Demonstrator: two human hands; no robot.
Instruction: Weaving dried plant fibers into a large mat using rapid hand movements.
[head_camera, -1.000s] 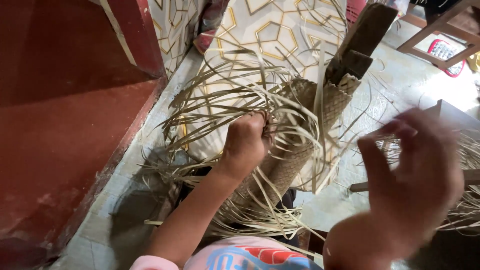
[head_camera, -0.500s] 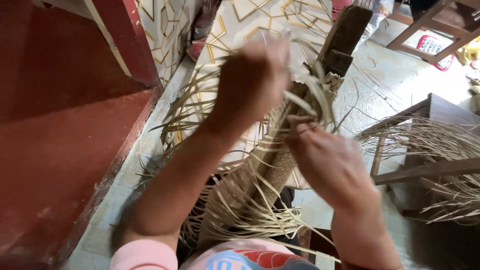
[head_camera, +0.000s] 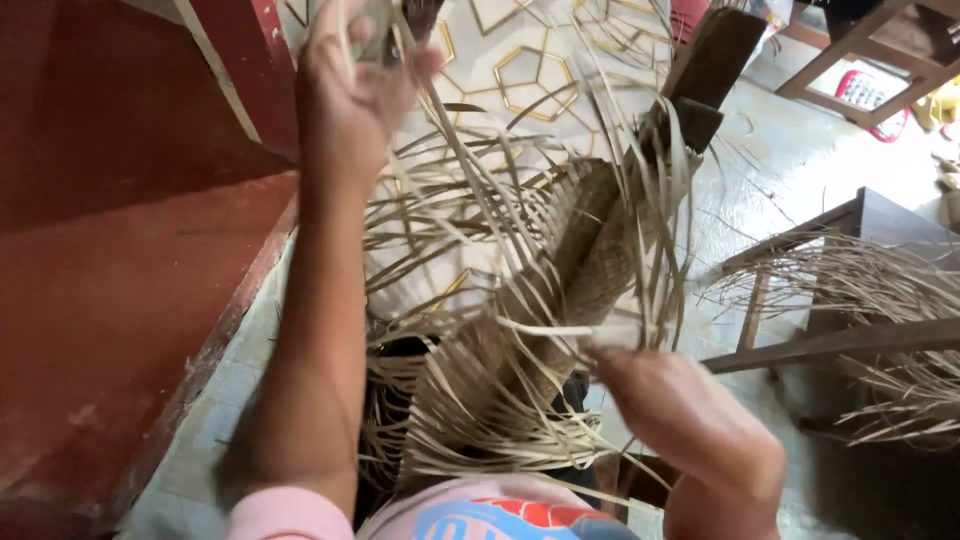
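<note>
A half-woven tube of pale bamboo strips (head_camera: 590, 270) wraps a dark wooden post (head_camera: 700, 60) that slants from my lap toward the top right. Loose strip ends fan out all around it. My left hand (head_camera: 350, 90) is raised high at the top left, closed around a bunch of long strips (head_camera: 440, 130) pulled up and away from the weave. My right hand (head_camera: 680, 410) sits low at the right, pinching the end of one flat strip (head_camera: 570, 330) that lies crosswise over the woven part.
A red wall and step (head_camera: 120, 260) run down the left. A patterned tile panel (head_camera: 520, 70) stands behind the post. A wooden bench frame (head_camera: 850, 330) with another bundle of strips (head_camera: 880, 290) is at the right. A chair leg frame (head_camera: 870, 50) is at the top right.
My left hand has risen from the woven tube to the top left, drawing strips up with it. My right hand came in from the right and has dropped low, taking hold of one strip.
</note>
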